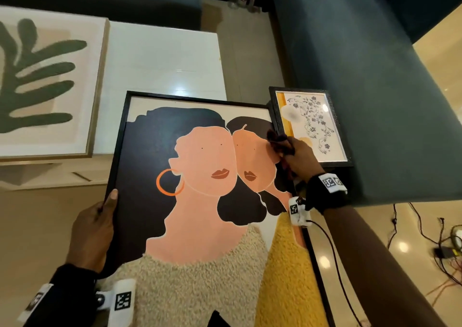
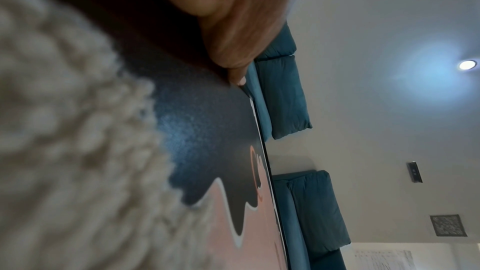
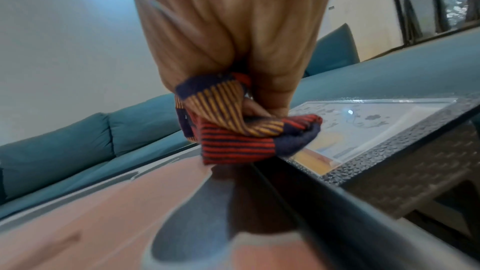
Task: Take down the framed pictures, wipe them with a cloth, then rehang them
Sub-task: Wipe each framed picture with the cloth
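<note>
A large black-framed picture of two faces [image 1: 200, 176] [image 2: 202, 130] [image 3: 103, 202] is tilted in front of me. My left hand [image 1: 93, 229] [image 2: 233, 28] grips its left frame edge, thumb on the front. My right hand [image 1: 298, 158] [image 3: 233, 38] holds a bunched striped red, navy and yellow cloth [image 1: 277, 139] [image 3: 233, 130] against the picture's right side, near the right-hand face. A small floral picture in a dark frame [image 1: 311, 126] [image 3: 363, 128] lies flat just right of the cloth. A leaf picture in a light wooden frame [image 1: 47, 86] lies on the white table.
The white low table [image 1: 162, 57] stands behind the big picture. A teal sofa [image 1: 362, 76] [image 3: 64, 151] runs along the right and back. The small picture rests on a dark woven stool [image 3: 405, 188]. Cables [image 1: 447, 246] lie on the shiny floor at right.
</note>
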